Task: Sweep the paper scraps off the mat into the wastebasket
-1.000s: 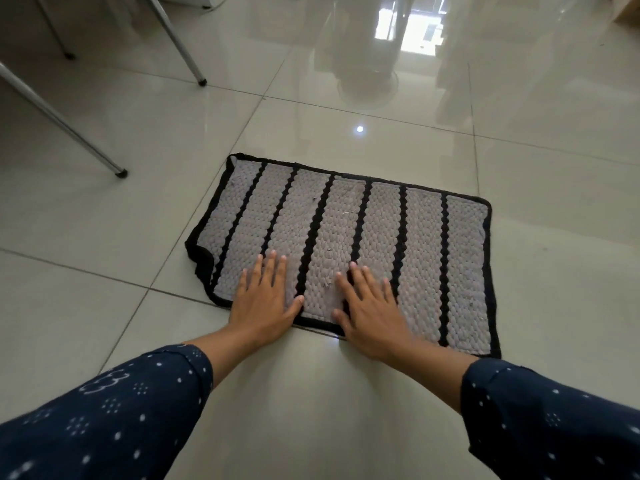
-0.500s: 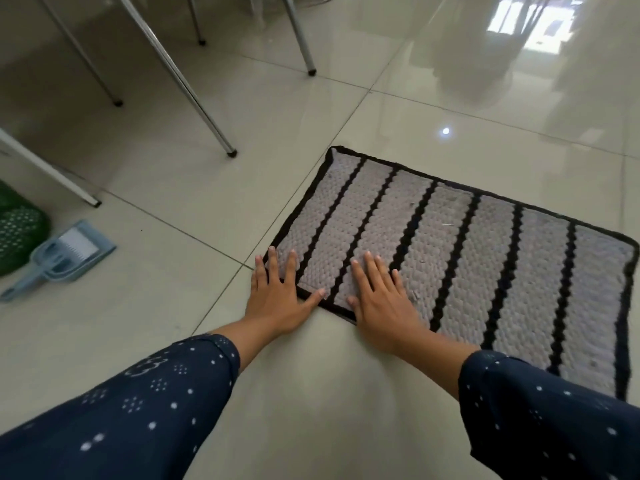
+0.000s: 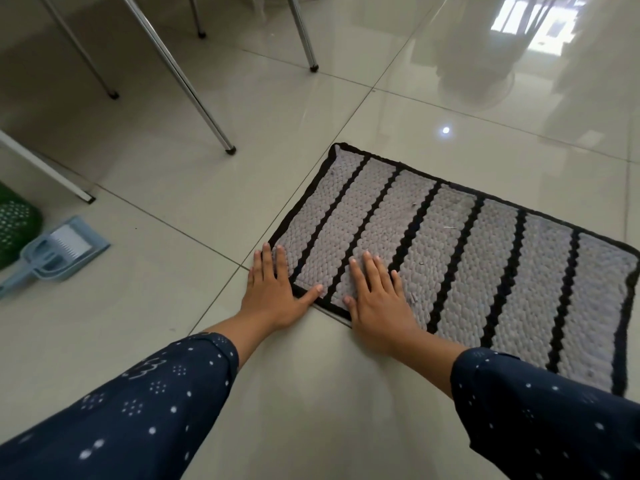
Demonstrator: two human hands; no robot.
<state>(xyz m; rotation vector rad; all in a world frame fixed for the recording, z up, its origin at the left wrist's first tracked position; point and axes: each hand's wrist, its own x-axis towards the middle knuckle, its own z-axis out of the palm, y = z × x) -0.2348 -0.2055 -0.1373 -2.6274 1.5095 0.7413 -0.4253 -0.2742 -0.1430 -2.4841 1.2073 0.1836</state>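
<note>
**Hands flat on the mat corner, tools now in sight**

Head view: over the last second my view has swung left, so the striped mat (image 3: 450, 258) now sits to the right and a blue dustpan (image 3: 59, 252) with its brush nested inside has come into frame at the far left, just beside a green perforated wastebasket (image 3: 15, 223). My hands have slid with it toward the mat's near left corner. The left hand (image 3: 272, 292) lies spread and flat, fingers on the corner, palm on the tile floor (image 3: 156, 306). The right hand (image 3: 377, 299) is spread flat on the weave, holding nothing. I judge sweeping not yet begun.

Paper scraps (image 3: 449, 227): only small pale flecks show on the mat. The basket is cut by the frame edge; I cannot tell what it contains. The dustpan holds only the brush.
</note>
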